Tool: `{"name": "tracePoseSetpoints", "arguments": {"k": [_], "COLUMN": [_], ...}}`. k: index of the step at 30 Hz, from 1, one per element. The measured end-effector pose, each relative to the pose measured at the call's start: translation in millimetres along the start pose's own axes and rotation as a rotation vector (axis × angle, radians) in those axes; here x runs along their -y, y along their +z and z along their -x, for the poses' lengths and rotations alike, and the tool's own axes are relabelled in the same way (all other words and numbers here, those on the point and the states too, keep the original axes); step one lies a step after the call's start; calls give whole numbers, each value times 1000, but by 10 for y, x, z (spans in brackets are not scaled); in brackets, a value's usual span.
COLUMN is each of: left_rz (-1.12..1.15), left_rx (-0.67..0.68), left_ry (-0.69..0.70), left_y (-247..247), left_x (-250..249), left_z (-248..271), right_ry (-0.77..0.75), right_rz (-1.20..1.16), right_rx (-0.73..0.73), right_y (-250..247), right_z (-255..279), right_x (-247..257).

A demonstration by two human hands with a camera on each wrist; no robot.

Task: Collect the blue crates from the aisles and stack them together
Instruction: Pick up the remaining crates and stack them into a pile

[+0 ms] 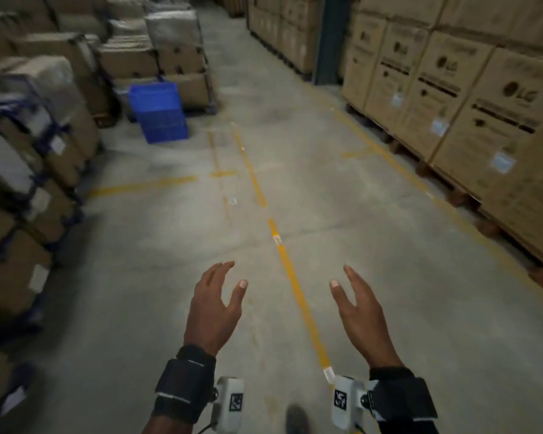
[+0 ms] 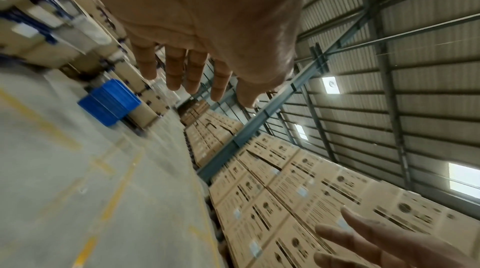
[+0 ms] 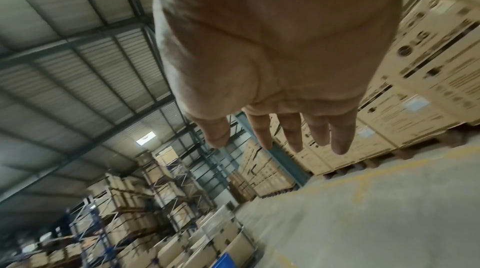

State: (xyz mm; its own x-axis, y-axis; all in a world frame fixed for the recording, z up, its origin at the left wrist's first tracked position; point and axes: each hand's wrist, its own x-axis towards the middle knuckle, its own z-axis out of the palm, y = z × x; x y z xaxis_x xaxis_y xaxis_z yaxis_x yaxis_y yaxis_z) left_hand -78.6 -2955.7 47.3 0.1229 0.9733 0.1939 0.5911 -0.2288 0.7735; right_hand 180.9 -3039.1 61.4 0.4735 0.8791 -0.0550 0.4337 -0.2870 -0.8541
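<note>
A stack of blue crates [image 1: 159,111] stands on the floor at the left side of the aisle, against pallets of boxes, well ahead of me. The left wrist view shows the same blue crates [image 2: 110,103] beyond my fingers, and a blue corner [image 3: 224,260] shows at the bottom of the right wrist view. My left hand [image 1: 219,300] and right hand [image 1: 356,303] are held out in front of me, palms facing each other, fingers straight and spread, holding nothing. Both hands are far short of the crates.
Tall cardboard boxes on pallets [image 1: 470,98] line the right side of the aisle. Wrapped boxes on blue racks [image 1: 22,158] line the left. A yellow floor line [image 1: 289,264] runs down the concrete aisle between them. My shoe [image 1: 297,419] shows at the bottom.
</note>
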Motion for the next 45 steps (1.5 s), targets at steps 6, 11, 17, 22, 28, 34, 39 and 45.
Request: {"name": "tracePoseSetpoints", "arguments": {"k": [6,11,17,22,28,34,39,45], "left_rz": [-52,-86,-79,-98,-142,-152,-119,-108], "left_rx": [-165,-268,-309,-281,-255,-240,-353,-473], "left_ry": [-115,-195,-228,-221,-173,-210,-267,-346], "left_y": [-183,-366,-552,-886,-1102,-1061,-1281,-1575], "left_x": [229,729,1487,1940,2255,2872,3205,3715], "left_z": [-1174,-2165,-3669,-5090,-6768,-8562,-9872,-11132], "right_ry": [-113,-162,-208,-255,-244,-276,-309,-301], "right_rz": [-15,9,30,60,67,72,64,-2], "right_rx": [173,311,369,399,362,398,487,565], "right_y": [599,1375,2479,3254,3844,4812,5562,6460], "right_z": [-1587,-2698,-4084,-5165,-6444,-8192,-9509,-10759], "right_x": [719,1184,1730,2408,3050,3503,4184,4919]}}
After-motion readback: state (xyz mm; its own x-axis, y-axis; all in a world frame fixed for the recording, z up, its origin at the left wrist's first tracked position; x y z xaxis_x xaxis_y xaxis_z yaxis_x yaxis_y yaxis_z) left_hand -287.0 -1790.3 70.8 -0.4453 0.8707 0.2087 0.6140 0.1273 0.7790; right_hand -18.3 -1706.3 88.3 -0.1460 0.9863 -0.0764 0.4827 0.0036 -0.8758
